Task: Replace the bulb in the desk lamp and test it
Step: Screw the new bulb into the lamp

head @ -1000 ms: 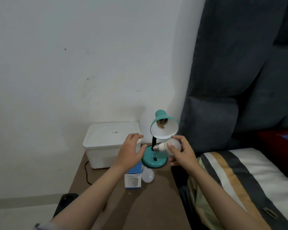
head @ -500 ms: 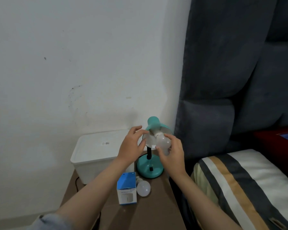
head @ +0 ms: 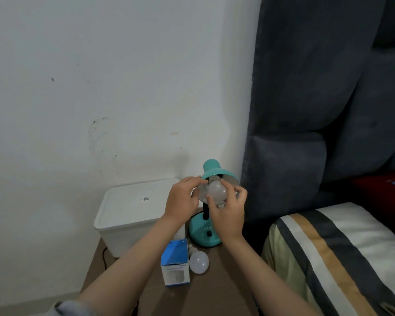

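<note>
Since a second ago both hands have risen from in front of the lamp base to the shade, and the bulb has gone from lying sideways in the right hand to sitting inside the shade's mouth. Now the right hand (head: 228, 213) has its fingers curled around the white bulb (head: 217, 192), thumb on the lower side and fingertips on the right side, clamped on the globe. Its neck points up into the teal lamp shade (head: 219, 174); whether the thread is seated in the socket is hidden by the shade and fingers. The left hand (head: 181, 200) pinches the near left rim of the shade, fingers closed on it.

On the brown bench (head: 214, 290) the lamp's round teal base (head: 203, 233) stands below the hands, its dark neck rising between the wrists. A second white bulb (head: 198, 262) lies on its side in front of the base, touching the right side of a blue and white bulb box (head: 175, 263) that stands upright. A white lidded plastic bin (head: 132, 213) sits at the back left against the wall (head: 100, 87), with a dark cable (head: 104, 256) running down beside it. To the right lie a grey padded headboard (head: 317, 110) and a striped bed cover (head: 340, 258).
</note>
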Action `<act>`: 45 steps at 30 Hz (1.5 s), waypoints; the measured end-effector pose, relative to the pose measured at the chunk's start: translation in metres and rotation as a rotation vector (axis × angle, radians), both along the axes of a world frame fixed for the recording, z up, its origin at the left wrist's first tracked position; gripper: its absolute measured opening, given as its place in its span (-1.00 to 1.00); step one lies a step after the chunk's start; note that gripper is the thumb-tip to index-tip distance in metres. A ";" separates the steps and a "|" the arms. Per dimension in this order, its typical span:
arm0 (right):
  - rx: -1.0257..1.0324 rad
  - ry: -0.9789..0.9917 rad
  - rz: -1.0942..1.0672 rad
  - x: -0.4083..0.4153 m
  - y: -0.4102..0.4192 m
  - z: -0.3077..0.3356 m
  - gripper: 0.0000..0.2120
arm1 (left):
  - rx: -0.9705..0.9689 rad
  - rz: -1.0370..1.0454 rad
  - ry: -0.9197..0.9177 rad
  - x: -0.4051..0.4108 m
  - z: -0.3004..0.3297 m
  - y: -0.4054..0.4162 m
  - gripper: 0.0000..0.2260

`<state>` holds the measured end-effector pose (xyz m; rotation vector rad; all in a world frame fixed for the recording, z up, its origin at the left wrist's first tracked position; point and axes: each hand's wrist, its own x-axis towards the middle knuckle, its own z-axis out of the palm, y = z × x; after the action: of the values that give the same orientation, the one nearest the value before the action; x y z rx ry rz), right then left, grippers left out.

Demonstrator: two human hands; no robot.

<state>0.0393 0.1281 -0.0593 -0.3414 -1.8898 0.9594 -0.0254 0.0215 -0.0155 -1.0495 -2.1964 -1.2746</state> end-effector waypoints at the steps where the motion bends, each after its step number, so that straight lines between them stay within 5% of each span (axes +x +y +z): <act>1: -0.005 0.002 -0.001 0.000 0.000 0.001 -0.55 | 0.006 0.000 -0.010 -0.001 0.000 -0.001 -0.66; 13: -0.056 -0.002 -0.023 -0.004 0.002 0.001 -0.59 | 0.006 -0.016 -0.085 -0.005 0.001 -0.003 -0.67; 20: -0.320 0.039 0.003 -0.003 0.002 0.005 -0.55 | 0.026 -0.022 -0.094 -0.002 -0.002 -0.002 -0.67; 33: -0.454 0.026 0.022 -0.003 -0.006 0.007 -0.61 | 0.022 -0.025 -0.088 0.001 -0.002 -0.003 -0.71; 40: -0.237 0.127 0.000 -0.010 -0.010 0.002 -0.57 | 0.027 -0.019 -0.092 0.000 -0.002 -0.004 -0.71; 45: -0.291 0.099 0.039 -0.005 -0.008 -0.002 -0.57 | 0.023 -0.016 -0.096 0.000 -0.002 -0.004 -0.71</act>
<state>0.0340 0.1197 -0.0608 -0.4218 -1.6737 1.2587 -0.0256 0.0173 -0.0178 -1.0192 -2.2422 -1.3813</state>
